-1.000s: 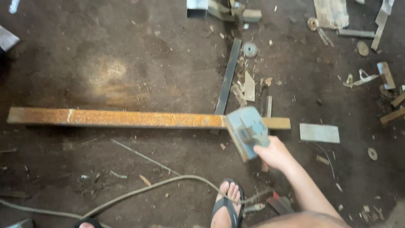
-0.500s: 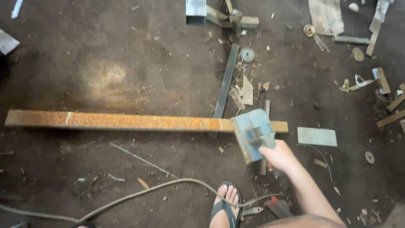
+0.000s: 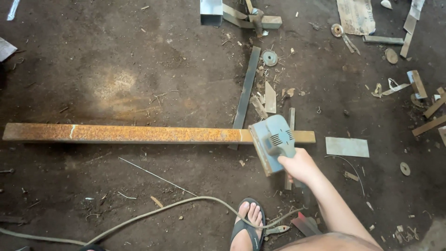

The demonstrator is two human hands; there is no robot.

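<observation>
While clenched round the rear grip of the grey-blue handheld power cutter (image 3: 273, 142), right hand (image 3: 301, 166) fingers wrapped tight, tool body held over the right-hand end of the long rusty orange rectangular steel bar (image 3: 153, 134) lying flat on the dirt floor (image 3: 116, 56). Left hand not in view.

Handling, as judgement:
- Cutter: rigid, moderately heavy for one hand, nose-heavy; best taken at the rear grip, well clear of the blade edge along its left side. Pale power cable (image 3: 153, 214) trailing across the floor, a snag risk near the foot in the black sandal (image 3: 248, 225).
- Bar: stiff, heavy, rough with rust so not slippery; probably needs both hands, spaced apart, to lift level. Propped across a dark flat steel strip (image 3: 246, 90) running away from the viewer.

Counts:
- 1 rusty bar, 1 cutter, 1 cable.
- 1 dark strip crossing under the bar.
- 1 flat grey rectangular plate (image 3: 347, 147) just right of the bar end.
- Worn round cutting discs: at least 3 visible, e.g. one (image 3: 270, 57) beside the strip.
- Small offcuts scattered at right: too many and too small for an exact count.
</observation>
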